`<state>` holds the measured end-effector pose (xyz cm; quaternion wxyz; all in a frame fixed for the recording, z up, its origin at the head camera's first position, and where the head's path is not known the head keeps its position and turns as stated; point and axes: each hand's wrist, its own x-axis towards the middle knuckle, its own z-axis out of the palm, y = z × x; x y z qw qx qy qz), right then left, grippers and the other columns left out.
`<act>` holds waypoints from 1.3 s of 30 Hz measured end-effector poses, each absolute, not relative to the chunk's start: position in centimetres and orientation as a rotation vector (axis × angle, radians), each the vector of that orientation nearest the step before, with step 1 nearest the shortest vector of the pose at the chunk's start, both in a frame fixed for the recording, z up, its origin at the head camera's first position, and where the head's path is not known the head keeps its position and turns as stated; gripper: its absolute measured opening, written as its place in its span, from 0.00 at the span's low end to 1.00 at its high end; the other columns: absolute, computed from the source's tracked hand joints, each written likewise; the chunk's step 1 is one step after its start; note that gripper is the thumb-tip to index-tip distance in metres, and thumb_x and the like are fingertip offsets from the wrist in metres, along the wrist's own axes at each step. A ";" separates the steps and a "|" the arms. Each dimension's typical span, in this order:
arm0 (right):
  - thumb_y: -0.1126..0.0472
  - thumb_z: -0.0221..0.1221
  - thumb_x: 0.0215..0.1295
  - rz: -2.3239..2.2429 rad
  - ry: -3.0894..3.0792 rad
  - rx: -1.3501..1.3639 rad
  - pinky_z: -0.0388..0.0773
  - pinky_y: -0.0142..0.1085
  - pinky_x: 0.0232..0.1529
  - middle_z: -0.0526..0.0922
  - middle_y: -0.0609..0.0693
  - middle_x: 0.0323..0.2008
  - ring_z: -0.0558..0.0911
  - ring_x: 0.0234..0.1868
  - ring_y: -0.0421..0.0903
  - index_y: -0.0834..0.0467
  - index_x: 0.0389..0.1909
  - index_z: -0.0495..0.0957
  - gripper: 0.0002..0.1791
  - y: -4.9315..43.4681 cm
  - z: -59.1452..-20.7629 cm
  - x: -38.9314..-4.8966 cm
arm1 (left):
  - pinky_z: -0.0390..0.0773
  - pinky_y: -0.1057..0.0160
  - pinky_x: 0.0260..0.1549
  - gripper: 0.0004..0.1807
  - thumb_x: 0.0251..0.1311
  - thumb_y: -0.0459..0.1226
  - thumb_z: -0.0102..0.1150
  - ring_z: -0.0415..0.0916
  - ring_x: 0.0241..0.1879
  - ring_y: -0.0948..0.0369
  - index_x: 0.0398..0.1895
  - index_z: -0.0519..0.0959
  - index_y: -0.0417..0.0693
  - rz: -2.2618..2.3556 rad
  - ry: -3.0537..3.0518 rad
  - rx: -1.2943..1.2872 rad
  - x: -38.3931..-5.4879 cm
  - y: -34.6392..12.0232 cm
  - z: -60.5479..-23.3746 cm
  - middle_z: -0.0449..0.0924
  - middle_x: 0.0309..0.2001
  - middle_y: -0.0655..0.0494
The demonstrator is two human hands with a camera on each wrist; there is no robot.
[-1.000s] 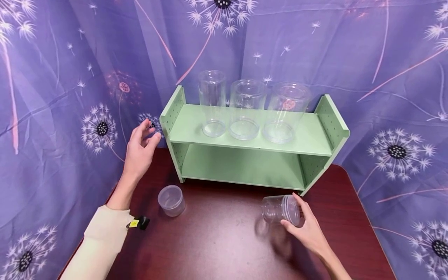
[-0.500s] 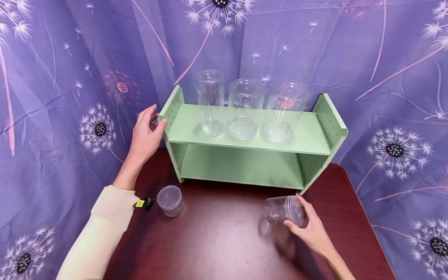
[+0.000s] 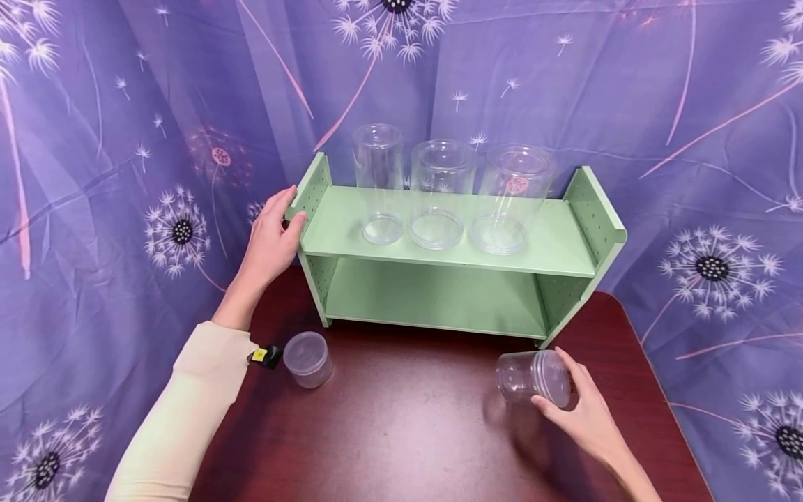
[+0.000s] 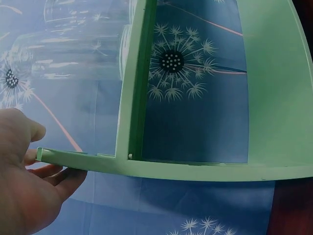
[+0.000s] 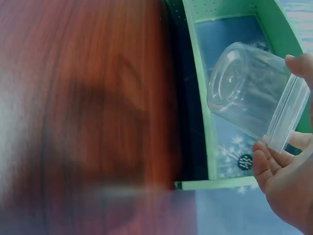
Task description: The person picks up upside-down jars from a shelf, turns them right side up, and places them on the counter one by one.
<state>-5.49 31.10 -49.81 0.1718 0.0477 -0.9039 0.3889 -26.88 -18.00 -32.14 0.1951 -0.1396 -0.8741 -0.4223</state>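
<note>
My left hand [image 3: 273, 237] grips the upper end of the left side panel of a green two-tier shelf [image 3: 433, 296]. In the left wrist view the thumb lies on the panel's inner side and the fingers [image 4: 68, 182] curl round its outer side. My right hand [image 3: 586, 411] holds a clear plastic jar [image 3: 521, 376] by its lid end, thumb and fingers around the rim. The jar lies on its side in the air in front of the shelf's right end, base pointing left, and looks see-through in the right wrist view [image 5: 249, 90].
Three tall clear jars stand on the top tier: a narrow one [image 3: 379, 181], a wider middle one [image 3: 441, 195] and a right one [image 3: 511, 199]. A short clear container [image 3: 307, 359] stands on the dark red table [image 3: 401, 432], near the left wrist strap. Purple curtain [image 3: 502, 63] hangs behind.
My left hand has moved right and up onto the shelf's left panel and taken hold of it. My right hand has carried the jar a little to the right.
</note>
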 end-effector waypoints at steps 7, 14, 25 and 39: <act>0.65 0.80 0.45 1.012 -2.552 0.136 0.66 0.22 0.41 0.76 0.54 0.52 0.70 0.43 0.30 0.56 0.78 0.64 0.56 32.8 -48.4 -5.3 | 0.65 0.44 0.69 0.27 0.78 0.36 0.48 0.67 0.70 0.44 0.77 0.66 0.38 -1.176 -2.447 -0.397 -26.8 -18.0 -31.9 0.65 0.75 0.42; 0.65 0.81 0.42 0.910 -2.542 0.129 0.63 0.21 0.42 0.76 0.59 0.52 0.68 0.46 0.27 0.58 0.78 0.63 0.58 34.7 -46.8 -5.1 | 0.70 0.45 0.65 0.27 0.77 0.34 0.49 0.71 0.66 0.45 0.76 0.66 0.38 -1.175 -2.449 -0.391 -26.9 -18.1 -31.9 0.66 0.75 0.43; 0.62 0.81 0.42 0.821 -2.555 0.095 0.56 0.18 0.45 0.76 0.67 0.55 0.67 0.52 0.35 0.58 0.78 0.64 0.58 37.7 -44.5 -4.6 | 0.68 0.45 0.64 0.28 0.76 0.32 0.49 0.71 0.62 0.45 0.76 0.65 0.34 -1.116 -2.479 -0.425 -27.0 -18.1 -31.6 0.65 0.75 0.39; 0.63 0.81 0.39 0.796 -2.574 0.151 0.51 0.19 0.50 0.75 0.73 0.53 0.68 0.51 0.61 0.66 0.76 0.63 0.59 39.1 -45.6 -5.1 | 0.59 0.48 0.74 0.27 0.75 0.30 0.51 0.60 0.75 0.45 0.75 0.65 0.32 -1.104 -2.485 -0.436 -27.1 -18.5 -31.9 0.65 0.75 0.40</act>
